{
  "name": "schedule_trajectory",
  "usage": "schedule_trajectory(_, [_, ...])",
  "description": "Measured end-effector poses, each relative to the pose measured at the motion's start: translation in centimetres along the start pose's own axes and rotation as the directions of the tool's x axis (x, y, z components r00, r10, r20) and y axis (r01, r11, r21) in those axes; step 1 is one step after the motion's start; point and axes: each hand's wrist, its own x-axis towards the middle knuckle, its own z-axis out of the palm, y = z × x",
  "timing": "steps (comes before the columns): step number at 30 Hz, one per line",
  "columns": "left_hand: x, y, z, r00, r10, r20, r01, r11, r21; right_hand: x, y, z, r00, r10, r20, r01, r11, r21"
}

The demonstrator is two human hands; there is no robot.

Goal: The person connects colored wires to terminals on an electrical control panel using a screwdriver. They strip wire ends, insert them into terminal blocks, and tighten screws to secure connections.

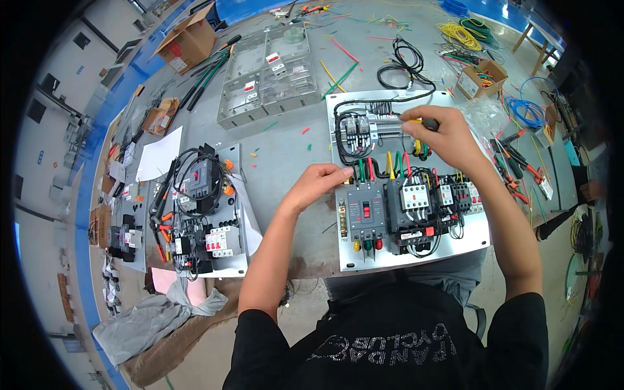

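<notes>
A white mounting panel [455,242] full of electrical parts lies on the bench in front of me. Pinched in my right hand [442,133] is a screwdriver [429,123] with a yellow and dark handle, held over the terminal row [388,127] at the panel's far part; its tip is hard to make out. My left hand [318,185] rests at the panel's left edge, fingertips by the upper left corner of a grey circuit breaker [365,211] with a red switch. Yellow, green and red wires [392,164] rise behind the breaker. Black contactors [409,224] sit beside it.
A second wired panel [224,263] lies to the left. Beyond stands a grey plastic enclosure [266,78]. Cardboard boxes [482,81], a black cable [406,62], wire coils [458,36] and pliers [520,172] surround the work. Grey cloth [149,325] hangs at the lower left.
</notes>
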Motion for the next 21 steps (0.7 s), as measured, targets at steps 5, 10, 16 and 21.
schedule_trajectory(5, [-0.6,-0.5,0.1,0.992,0.117,0.056,-0.106,0.98,-0.167,-1.4,-1.8,-1.2,0.98,0.075,0.187,-0.086,0.995,0.055])
schedule_trajectory(10, [-1.2,-2.0,0.6,0.997,0.082,0.004,-0.071,0.887,-0.456,-1.2,-4.2,-2.4,0.935,0.104,0.339,-0.12,0.992,0.027])
schedule_trajectory(16, [-0.8,-4.2,1.7,0.987,0.074,-0.144,-0.121,0.927,-0.356,1.1,-5.3,-1.1,0.924,-0.06,0.379,0.078,0.996,-0.033])
schedule_trajectory(21, [-1.7,-5.0,0.9,0.939,0.144,-0.313,-0.207,0.962,-0.179,2.3,-6.0,-1.8,0.931,0.018,0.364,-0.012,1.0,-0.02])
